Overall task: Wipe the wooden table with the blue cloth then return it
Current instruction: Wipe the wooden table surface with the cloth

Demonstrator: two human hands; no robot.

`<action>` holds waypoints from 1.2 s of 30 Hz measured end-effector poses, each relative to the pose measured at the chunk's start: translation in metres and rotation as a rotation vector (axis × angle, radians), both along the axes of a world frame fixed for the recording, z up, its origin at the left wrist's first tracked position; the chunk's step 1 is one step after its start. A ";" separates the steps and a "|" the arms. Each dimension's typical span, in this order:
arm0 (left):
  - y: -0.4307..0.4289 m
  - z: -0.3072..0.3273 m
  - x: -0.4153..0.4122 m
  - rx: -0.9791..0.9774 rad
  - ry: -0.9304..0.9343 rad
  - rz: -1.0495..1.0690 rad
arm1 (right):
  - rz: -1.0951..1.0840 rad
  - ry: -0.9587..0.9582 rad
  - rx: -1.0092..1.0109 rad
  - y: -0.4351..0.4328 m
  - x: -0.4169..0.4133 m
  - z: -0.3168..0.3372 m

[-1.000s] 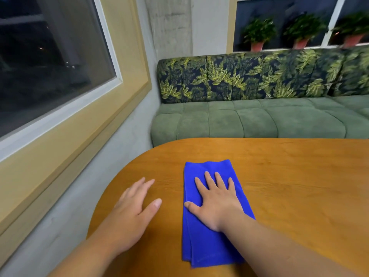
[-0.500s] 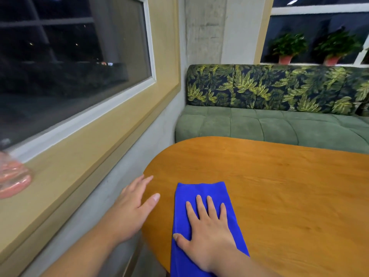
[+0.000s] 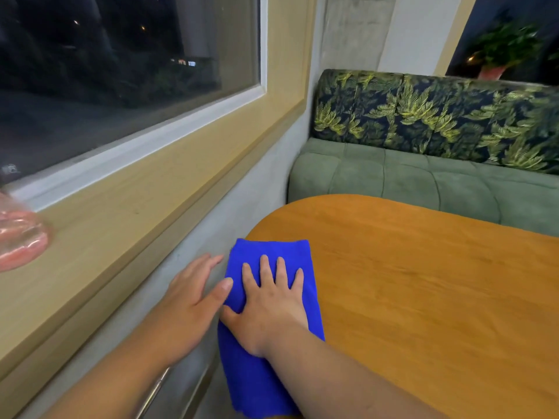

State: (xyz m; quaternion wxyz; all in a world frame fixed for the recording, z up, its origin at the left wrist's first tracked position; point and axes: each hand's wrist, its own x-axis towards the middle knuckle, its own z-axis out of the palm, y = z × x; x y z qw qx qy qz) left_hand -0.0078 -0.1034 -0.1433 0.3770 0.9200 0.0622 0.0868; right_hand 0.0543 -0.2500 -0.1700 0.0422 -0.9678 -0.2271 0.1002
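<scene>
Blue cloth (image 3: 266,370): folded, lying along the wooden bench's (image 3: 423,282) rounded 9 o'clock edge, its near end hanging past the rim.
Right hand (image 3: 266,309): flat, fingers spread, pressing the cloth's middle.
Left hand (image 3: 190,303): open, off the bench at the cloth's 9 o'clock, thumb tip touching its edge.
Windowsill (image 3: 121,237): at 10 o'clock.

Even indoor light from overhead; soft sheen on the table (image 3: 423,282). Window (image 3: 106,71) dark, small light points outside. Faint shadows under the hands. Wide-angle bending of the sill (image 3: 121,237) at left. Pink object (image 3: 18,240) and potted plant (image 3: 508,46) blurred at the edges.
</scene>
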 end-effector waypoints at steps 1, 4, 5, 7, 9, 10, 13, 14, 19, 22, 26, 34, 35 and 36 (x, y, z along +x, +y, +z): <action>-0.001 -0.001 0.002 0.009 0.009 0.000 | 0.004 -0.001 0.009 0.003 0.011 0.000; -0.007 -0.002 0.017 0.020 0.030 -0.010 | 0.003 -0.001 0.005 0.010 0.052 -0.003; -0.009 0.000 0.024 0.019 0.028 -0.010 | -0.009 -0.006 0.012 0.010 0.067 -0.003; -0.012 0.005 0.040 0.031 0.021 -0.017 | -0.044 -0.009 0.039 0.009 0.099 -0.003; -0.011 0.006 0.059 0.044 0.007 -0.029 | -0.076 -0.015 0.057 0.001 0.131 -0.003; -0.011 0.006 0.067 0.050 0.003 -0.034 | -0.096 -0.021 0.059 -0.006 0.146 -0.002; -0.018 0.004 0.095 0.089 -0.013 -0.063 | -0.170 -0.037 0.066 -0.033 0.193 -0.001; -0.023 0.005 0.103 0.104 -0.004 -0.078 | -0.191 -0.041 0.063 -0.044 0.206 -0.001; -0.056 0.010 0.136 0.173 0.059 -0.178 | -0.261 -0.059 0.058 -0.094 0.253 -0.002; -0.078 0.009 0.153 0.207 0.064 -0.223 | -0.315 -0.060 0.048 -0.127 0.273 -0.003; -0.104 0.008 0.174 0.246 0.073 -0.278 | -0.353 -0.067 0.043 -0.169 0.288 -0.004; -0.177 0.016 0.206 0.286 0.077 -0.381 | -0.491 -0.080 0.038 -0.289 0.306 -0.005; -0.188 0.015 0.208 0.284 0.080 -0.398 | -0.503 -0.085 0.035 -0.305 0.306 -0.005; -0.199 0.012 0.209 0.285 0.087 -0.416 | -0.522 -0.087 0.031 -0.322 0.306 -0.005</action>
